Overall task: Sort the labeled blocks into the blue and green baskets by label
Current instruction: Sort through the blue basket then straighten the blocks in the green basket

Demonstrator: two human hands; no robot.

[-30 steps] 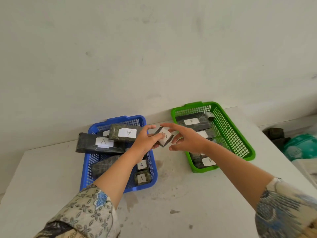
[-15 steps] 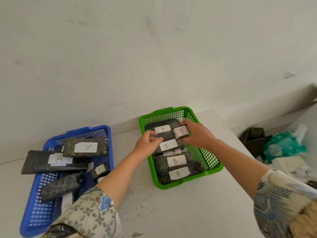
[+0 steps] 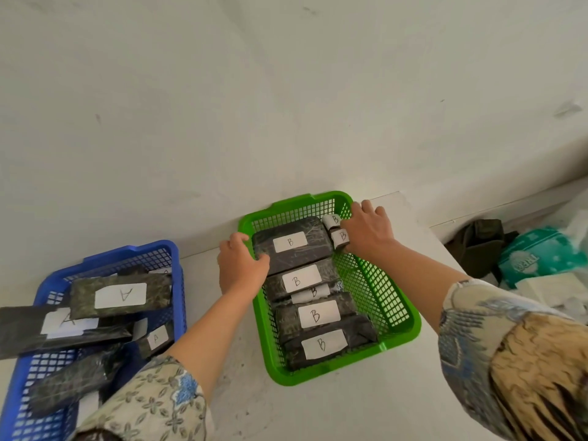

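Blocks wrapped in dark, glossy mottled film, each with a white paper label, fill two mesh plastic baskets on the white bench (image 3: 318, 418). Nearest, at the bench's left edge, the blue basket (image 3: 178, 275) holds a loose, crossed pile of flat rectangular blocks marked A (image 3: 121, 296), one long slab jutting over its left rim. Right of it, the green basket (image 3: 397, 316) carries B-labelled blocks (image 3: 321, 345) lying in a neat overlapping row from its near wall to its far wall. At the far end, the left hand (image 3: 241, 265) rests on the basket's left rim, fingers curled against the largest B block (image 3: 291, 243). The right hand (image 3: 369, 230) sits at the far right corner, fingers spread loosely over the rim, thumb touching a small B-labelled block (image 3: 340, 237) beside another small one (image 3: 332, 220); neither is gripped. Half a second ago the right hand still pinched that small block above the row, and the left hand hovered mid-basket.
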